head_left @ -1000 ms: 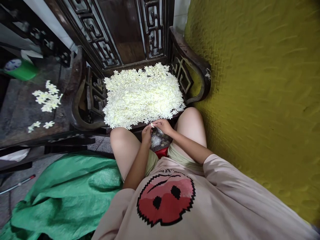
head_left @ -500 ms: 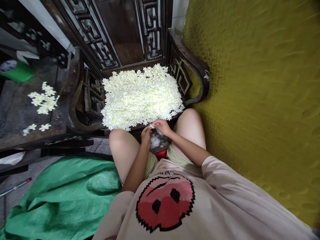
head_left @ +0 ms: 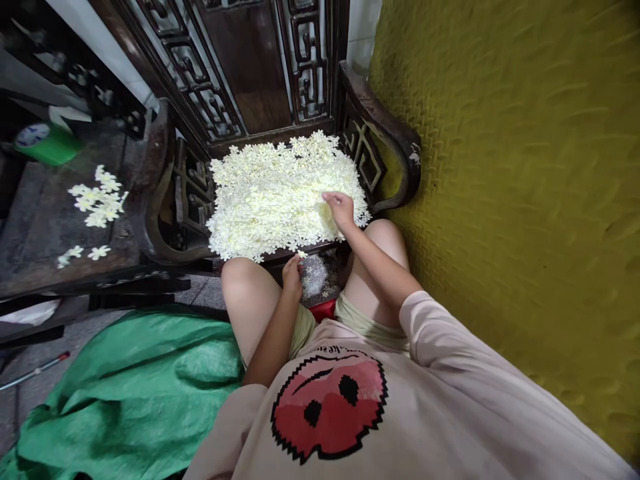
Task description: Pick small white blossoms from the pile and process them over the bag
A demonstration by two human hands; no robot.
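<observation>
The dark wooden chair [head_left: 413, 167] was the largest thing, and it stood directly in front, with its carved back on the far side. To the left of it was a dark wooden counter [head_left: 27, 237], on which a small group of loose flowers [head_left: 103, 200] lay, well apart from both hands.

On the chair was a wide pile of white flowers [head_left: 275, 193]. Its long axis ran from left to right, along the chair's back, and the blossoms in it pointed in many directions.

The right hand [head_left: 341, 210] was the nearer one to this pile: it was over the right front part, with the fingers directed to the left and the blossoms lying under them and beyond. Its grip was narrow, thumb and fingertips close together, but it could not be told if a flower was between them, or if they touched the pile.

The left hand [head_left: 292, 277] was lower, just before the front edge of the pile, so that the pile lay ahead of it. Its grip was narrow too and held a single flower [head_left: 301, 254] at the fingertips. The petals of this flower pointed away from the palm, towards the pile; its stem was hidden, so its long axis could not be told surely.
</observation>
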